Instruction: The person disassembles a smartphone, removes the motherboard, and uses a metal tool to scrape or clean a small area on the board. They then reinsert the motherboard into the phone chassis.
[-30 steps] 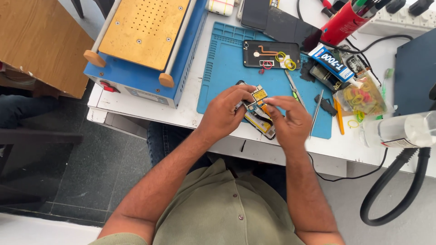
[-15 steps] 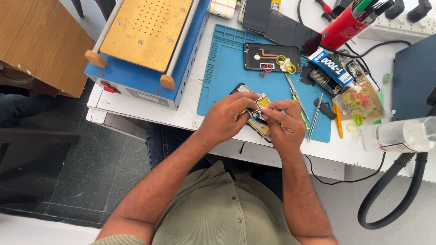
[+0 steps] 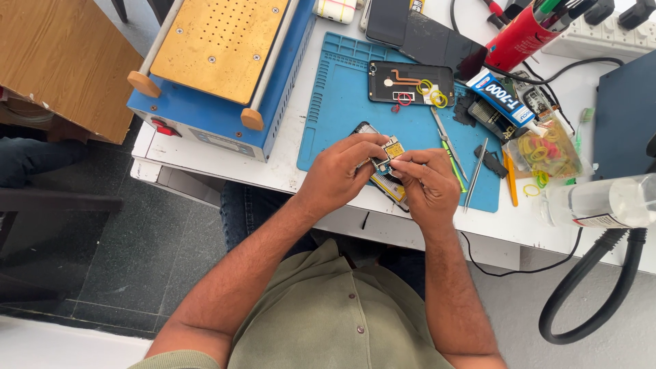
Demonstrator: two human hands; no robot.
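Head view: both hands meet over the blue mat on the worktop.
Left hand: fingers curled, pinching the small circuit board.
Right hand: fingertips pressed onto the same board.
Board: held just above the opened phone.
Nearby: tweezers lie to the right.

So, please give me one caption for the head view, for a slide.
Both hands, left and right, hold a small circuit board above an opened phone on a blue mat.
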